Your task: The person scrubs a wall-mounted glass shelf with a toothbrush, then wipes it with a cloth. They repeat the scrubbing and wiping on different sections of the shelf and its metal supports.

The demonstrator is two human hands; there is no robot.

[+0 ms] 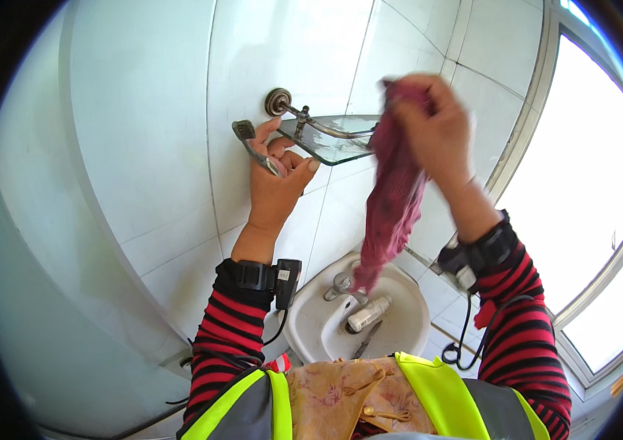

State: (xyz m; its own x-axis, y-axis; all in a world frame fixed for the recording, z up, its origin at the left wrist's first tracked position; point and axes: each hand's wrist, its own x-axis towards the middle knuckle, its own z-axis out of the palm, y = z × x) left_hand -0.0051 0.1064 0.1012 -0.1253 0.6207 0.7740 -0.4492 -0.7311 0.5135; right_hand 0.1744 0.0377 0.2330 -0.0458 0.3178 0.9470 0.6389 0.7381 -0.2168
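Note:
A small brush with dark bristles (pixel 259 154) is held in my left hand (pixel 278 176), whose fingers also touch the left corner of a glass shelf (pixel 333 140). The shelf is carried by a tarnished metal bracket (pixel 325 131) with a round wall mount (pixel 278 102). My right hand (pixel 435 124), slightly blurred, grips a dark red cloth (pixel 396 192) at its top. The cloth hangs in front of the shelf's right part and hides it, its lower end overlapping the sink's faucet in the view.
Below is a white washbasin (pixel 311 330) with a metal faucet (pixel 339 286), a whitish bottle (pixel 369 313) and a dark narrow tool (pixel 367 340) in it. A tiled wall (pixel 284 44) stands ahead, a frosted panel (pixel 42 247) at left, a bright framed window (pixel 581 192) at right.

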